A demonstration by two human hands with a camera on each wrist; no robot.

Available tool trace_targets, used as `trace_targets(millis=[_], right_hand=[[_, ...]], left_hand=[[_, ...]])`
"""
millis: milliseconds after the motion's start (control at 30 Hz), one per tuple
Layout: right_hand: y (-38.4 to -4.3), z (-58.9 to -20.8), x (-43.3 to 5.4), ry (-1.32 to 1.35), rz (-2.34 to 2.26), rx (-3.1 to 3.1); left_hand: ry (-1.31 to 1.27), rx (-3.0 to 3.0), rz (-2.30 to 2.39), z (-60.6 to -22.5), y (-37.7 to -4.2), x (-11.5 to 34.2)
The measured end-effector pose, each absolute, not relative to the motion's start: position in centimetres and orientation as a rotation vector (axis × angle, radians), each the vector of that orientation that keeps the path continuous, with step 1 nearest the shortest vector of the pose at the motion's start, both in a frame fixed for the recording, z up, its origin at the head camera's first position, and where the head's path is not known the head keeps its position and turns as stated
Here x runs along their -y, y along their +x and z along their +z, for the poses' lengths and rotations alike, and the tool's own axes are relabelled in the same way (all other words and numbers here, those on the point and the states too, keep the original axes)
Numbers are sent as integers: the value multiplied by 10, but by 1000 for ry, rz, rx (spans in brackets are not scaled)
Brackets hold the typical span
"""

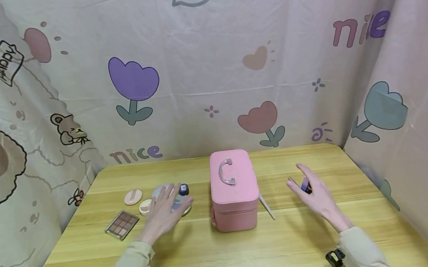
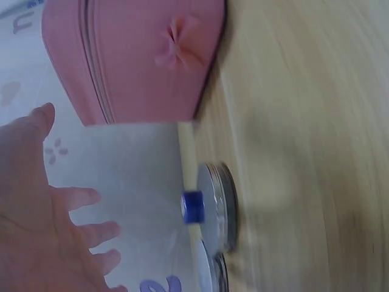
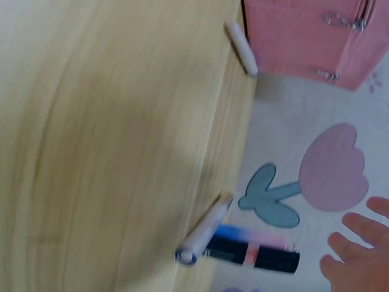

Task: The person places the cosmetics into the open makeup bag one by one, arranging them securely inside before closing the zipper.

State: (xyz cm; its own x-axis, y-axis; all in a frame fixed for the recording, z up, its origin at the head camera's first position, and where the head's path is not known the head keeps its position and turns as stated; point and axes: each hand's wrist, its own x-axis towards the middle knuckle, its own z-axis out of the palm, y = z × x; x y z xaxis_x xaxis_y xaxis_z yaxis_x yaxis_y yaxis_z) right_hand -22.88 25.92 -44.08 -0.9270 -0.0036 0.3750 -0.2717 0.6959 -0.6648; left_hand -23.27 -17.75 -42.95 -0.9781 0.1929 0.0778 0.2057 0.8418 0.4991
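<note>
A pink vanity case (image 1: 231, 188) with a silver handle stands closed at the middle of the table. To its left, my left hand (image 1: 162, 214) hovers with spread fingers over round, flat tins (image 2: 220, 210) and a small dark-blue-capped item (image 1: 183, 189). It grips nothing and partly hides the tins. Right of the case, my right hand (image 1: 318, 195) is held in the air, thumb and fingers apart, with nothing in it. Beyond that hand lie a pale, pen-like stick (image 3: 205, 231) and a black tube (image 3: 267, 257) with a pink band.
An eyeshadow palette (image 1: 122, 225) lies at the left, near a pale pink powder puff (image 1: 133, 197) and a smaller round puff (image 1: 145, 207). A thin white stick (image 1: 267, 207) rests along the case's right side. Printed curtain (image 1: 196, 63) surrounds the wooden table (image 1: 232, 263).
</note>
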Motion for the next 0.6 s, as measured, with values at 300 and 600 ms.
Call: trace_targets(millis=[300,600], right_hand=[[-227,-442,-243,304,1399,2528],[-227,-438,-222,325,1592,2507]], left_hand=[[-456,2910,-1061,-427,-227,153],[-440,2806,-1322,-427,-222,135]])
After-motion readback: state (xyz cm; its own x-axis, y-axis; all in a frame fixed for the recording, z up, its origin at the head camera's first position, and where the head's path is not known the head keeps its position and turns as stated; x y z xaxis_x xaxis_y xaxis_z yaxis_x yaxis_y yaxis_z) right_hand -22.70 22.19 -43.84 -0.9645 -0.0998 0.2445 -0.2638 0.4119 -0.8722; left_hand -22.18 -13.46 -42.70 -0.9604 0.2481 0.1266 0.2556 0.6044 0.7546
